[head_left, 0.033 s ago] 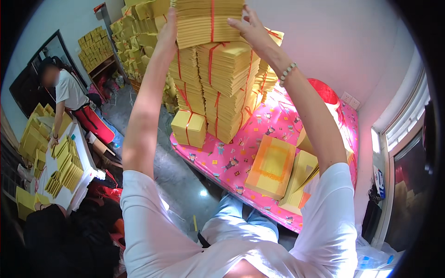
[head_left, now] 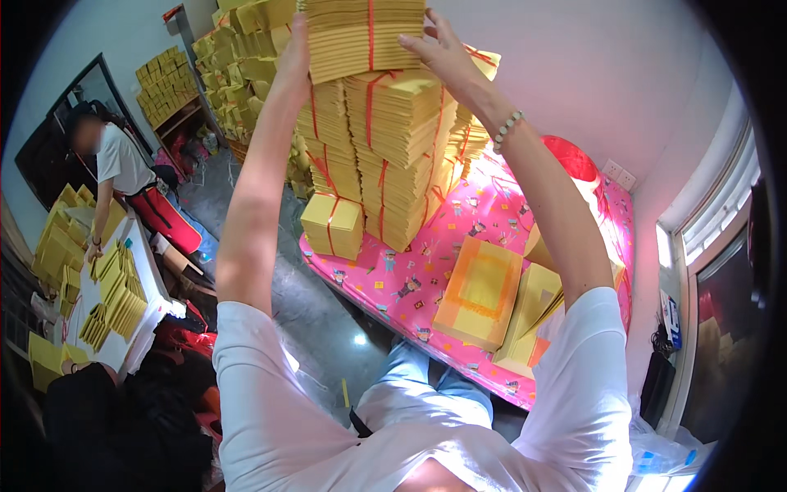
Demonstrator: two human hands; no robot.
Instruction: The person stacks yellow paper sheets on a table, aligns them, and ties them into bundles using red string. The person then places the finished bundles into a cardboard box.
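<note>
At the top of the picture, my two hands have a bundle of yellow paper [head_left: 340, 49], tied with red string, between them. My left hand [head_left: 297, 59] presses on its left side. On its right side is my right hand [head_left: 443, 56], the thumb on the front edge and the other fingers partly spread. The bundle's top is cut off by the picture edge. Its underside meets a tall stack of similar tied bundles [head_left: 389, 152]; whether it bears fully on them I cannot tell. One lower single bundle [head_left: 332, 225] stands at the stack's front left.
The stack stands on a pink patterned bed [head_left: 402, 287]. Yellow-orange boxes [head_left: 478, 287] lie there at right, a red round thing [head_left: 571, 160] behind. At left, a person [head_left: 127, 156] leans over a white table [head_left: 131, 336] with yellow paper. More bundles [head_left: 242, 74] are piled behind.
Very little differs. The bundle, my hands and the top of the stack sit slightly further left in the picture.
</note>
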